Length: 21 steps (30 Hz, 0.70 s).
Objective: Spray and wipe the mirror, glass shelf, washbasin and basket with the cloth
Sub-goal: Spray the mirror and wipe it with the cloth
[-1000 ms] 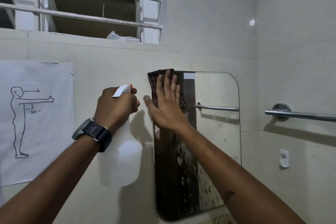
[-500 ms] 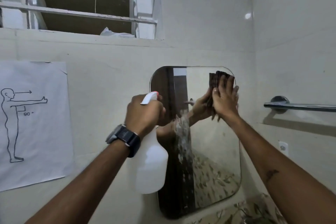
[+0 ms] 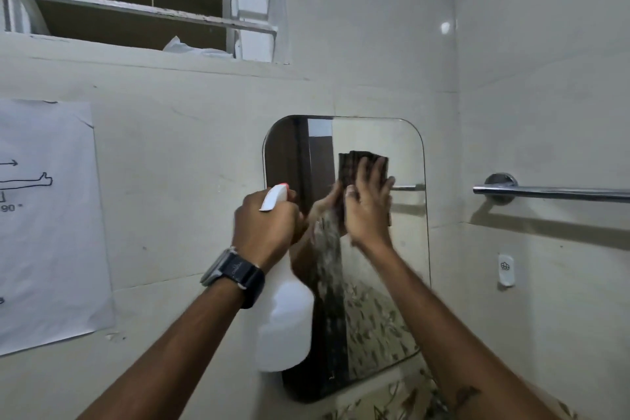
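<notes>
The task is judged early: the cloth [image 3: 363,165] is pressed flat by the right hand [image 3: 370,211] on the mirror [image 3: 405,249] at frame centre, fingers spread, while the spray bottle [image 3: 284,327] is gripped by the left hand [image 3: 264,227]; shelf, washbasin and basket are not seen.

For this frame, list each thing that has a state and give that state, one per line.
mirror: on the wall, streaked wet patch near its middle
cloth: folded, pressed flat on the mirror
right hand: spread over the cloth
spray bottle: upright, off the wall, nozzle toward the mirror
left hand: gripping the bottle's trigger head
towel rail: bare
window louvres: open
</notes>
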Available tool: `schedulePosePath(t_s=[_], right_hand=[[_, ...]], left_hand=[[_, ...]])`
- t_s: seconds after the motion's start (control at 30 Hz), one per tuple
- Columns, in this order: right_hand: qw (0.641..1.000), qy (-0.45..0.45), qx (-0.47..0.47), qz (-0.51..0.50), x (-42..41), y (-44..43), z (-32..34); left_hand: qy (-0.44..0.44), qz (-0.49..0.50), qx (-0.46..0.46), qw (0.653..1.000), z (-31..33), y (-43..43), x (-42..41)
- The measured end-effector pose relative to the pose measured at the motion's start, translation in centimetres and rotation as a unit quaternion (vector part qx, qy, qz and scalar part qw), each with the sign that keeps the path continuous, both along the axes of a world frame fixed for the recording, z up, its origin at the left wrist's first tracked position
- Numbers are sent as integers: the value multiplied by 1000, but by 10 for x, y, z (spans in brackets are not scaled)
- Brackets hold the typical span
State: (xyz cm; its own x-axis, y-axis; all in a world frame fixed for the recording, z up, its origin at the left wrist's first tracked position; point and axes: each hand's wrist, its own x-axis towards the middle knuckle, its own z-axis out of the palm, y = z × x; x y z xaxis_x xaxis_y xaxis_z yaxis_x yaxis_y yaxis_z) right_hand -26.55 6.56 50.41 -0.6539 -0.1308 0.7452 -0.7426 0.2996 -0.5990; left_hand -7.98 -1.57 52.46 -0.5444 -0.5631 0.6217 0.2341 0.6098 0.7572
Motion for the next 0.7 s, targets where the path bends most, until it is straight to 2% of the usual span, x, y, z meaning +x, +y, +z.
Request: schedulePosePath(t_s=[0.1, 0.2, 0.33, 0.47, 0.53, 0.6, 0.7], right_hand=[[997, 74, 23, 20, 53, -45, -26], [979, 178, 97, 25, 94, -82, -58], [978, 187, 93, 12, 100, -91, -76], [972, 214, 99, 3, 61, -63, -82], [979, 183, 82, -25, 30, -41, -86], [993, 98, 16, -66, -8, -16, -87], [991, -37, -64, -108, -66, 30, -83]], left_hand=[[0, 16, 6, 1000, -5, -19, 25], [14, 22, 48, 999, -14, -42, 46], [15, 30, 66, 997, -25, -59, 64], [11, 15, 87, 996, -31, -48, 67], [-7, 4, 81, 997, -31, -37, 61], [-20, -8, 79, 997, -33, -28, 49], [-26, -22, 85, 996, -39, -17, 29]])
